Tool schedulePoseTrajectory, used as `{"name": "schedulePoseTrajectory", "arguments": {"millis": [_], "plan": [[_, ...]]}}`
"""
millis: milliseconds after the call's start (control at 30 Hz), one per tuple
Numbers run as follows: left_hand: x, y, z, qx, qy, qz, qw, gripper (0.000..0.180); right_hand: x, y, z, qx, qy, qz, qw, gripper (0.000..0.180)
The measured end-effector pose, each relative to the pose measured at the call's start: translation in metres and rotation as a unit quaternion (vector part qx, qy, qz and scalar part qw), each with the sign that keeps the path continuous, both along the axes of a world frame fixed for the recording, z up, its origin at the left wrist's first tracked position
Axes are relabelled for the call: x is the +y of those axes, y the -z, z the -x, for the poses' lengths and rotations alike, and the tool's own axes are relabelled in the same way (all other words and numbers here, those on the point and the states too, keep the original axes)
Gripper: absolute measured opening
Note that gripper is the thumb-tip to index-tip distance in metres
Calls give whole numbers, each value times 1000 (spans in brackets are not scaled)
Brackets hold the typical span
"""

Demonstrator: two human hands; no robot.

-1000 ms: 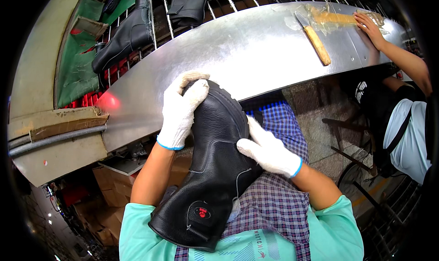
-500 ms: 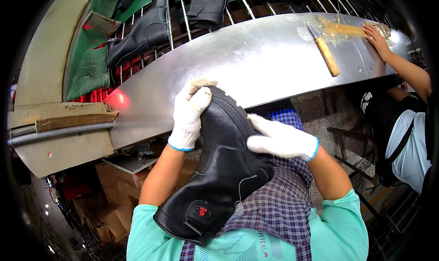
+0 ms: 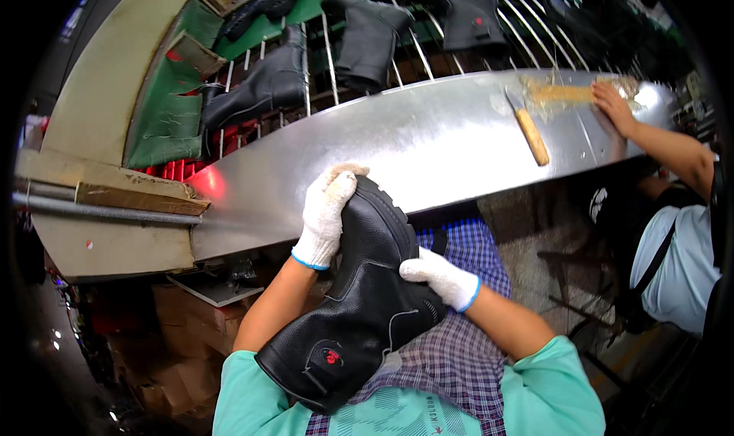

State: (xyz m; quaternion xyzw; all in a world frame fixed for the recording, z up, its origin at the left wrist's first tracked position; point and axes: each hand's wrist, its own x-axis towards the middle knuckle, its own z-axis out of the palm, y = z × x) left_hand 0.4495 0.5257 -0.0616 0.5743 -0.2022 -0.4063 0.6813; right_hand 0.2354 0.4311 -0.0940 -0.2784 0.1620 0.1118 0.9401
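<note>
A tall black leather boot (image 3: 363, 283) lies slantwise before my body, toe up and away, its open top toward my lower left. A small red emblem marks its shaft. My left hand (image 3: 325, 216), in a white knit glove with a blue cuff, is closed around the toe; some of its fingers are hidden behind the sole. My right hand (image 3: 442, 277), gloved the same way, has its fingers curled in against the sole side just ahead of the heel. The boot's shaft rests against my checked apron (image 3: 436, 359).
Beyond the boot runs a shiny metal bench (image 3: 428, 145). On it lies a wooden-handled knife (image 3: 529, 134). Another person's hand (image 3: 614, 107) rests at its right end. More black boots (image 3: 371, 42) lie on a rack of metal rods behind. Cardboard boxes (image 3: 183, 321) stand lower left.
My right hand was flatter, with fingers extended along the sole; now its fingers are curled in nearer the heel. My left hand keeps its hold on the toe. The view has shifted upward.
</note>
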Motion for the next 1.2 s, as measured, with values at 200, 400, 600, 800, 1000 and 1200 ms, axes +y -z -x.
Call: {"name": "schedulePoseTrajectory", "arguments": {"millis": [200, 400, 600, 800, 1000, 1200], "plan": [[26, 27, -53, -102, -72, -40, 991, 46, -20, -36, -6, -10, 126, 113, 986, 85], [92, 101, -92, -246, -213, -76, 943, 41, -129, -131, -29, -29, 320, -2, 947, 52], [85, 57, -71, -396, -204, -153, 882, 34, -365, -161, -66, -50, 383, 246, 889, 67], [74, 31, -57, -437, -225, -143, 859, 28, -481, -98, -36, 231, 420, 729, 489, 66], [75, 35, -58, -445, -203, -180, 853, 29, -297, -96, -118, 35, 228, 783, 577, 43], [54, -101, -52, -471, -163, 27, 867, 39, -168, -101, -167, -110, -21, 804, 584, 35]]}}
